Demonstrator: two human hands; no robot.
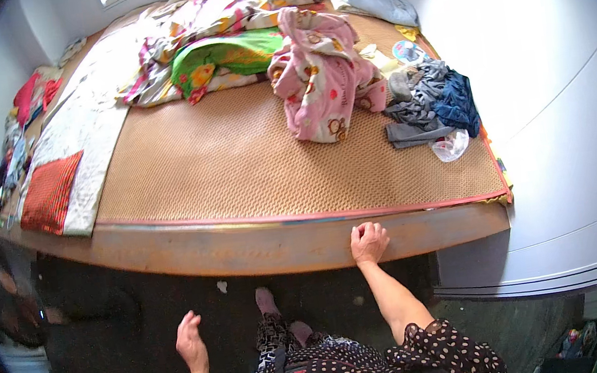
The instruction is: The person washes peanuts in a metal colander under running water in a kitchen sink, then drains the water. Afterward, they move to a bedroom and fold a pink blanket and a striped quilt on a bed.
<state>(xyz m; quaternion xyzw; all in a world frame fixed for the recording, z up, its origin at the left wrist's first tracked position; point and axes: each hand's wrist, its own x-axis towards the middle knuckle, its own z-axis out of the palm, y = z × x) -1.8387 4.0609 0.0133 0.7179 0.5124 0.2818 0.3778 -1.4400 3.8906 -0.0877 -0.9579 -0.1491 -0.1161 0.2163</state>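
My right hand [370,243] rests on the wooden bed edge [247,252], its fingers curled in and nothing visible in them. My left hand [191,342] hangs in the air over the dark floor, left of my legs. Its fingers are loosely bent, with a gap between them, and it holds nothing. Beyond the edge lies a woven brown mat [233,150] with a pink border. A rumpled pink patterned blanket [321,70] lies on the mat, next to a green cloth [232,55] with a colourful print.
Grey and dark blue clothes [430,101] are heaped at the right, by a clear plastic bag [451,144]. A striped quilt [216,16] and a pale blue pillow [374,1] lie at the back. Left are a red cushion [52,195] and a black fan [3,289]. A white cabinet [550,93] stands right.
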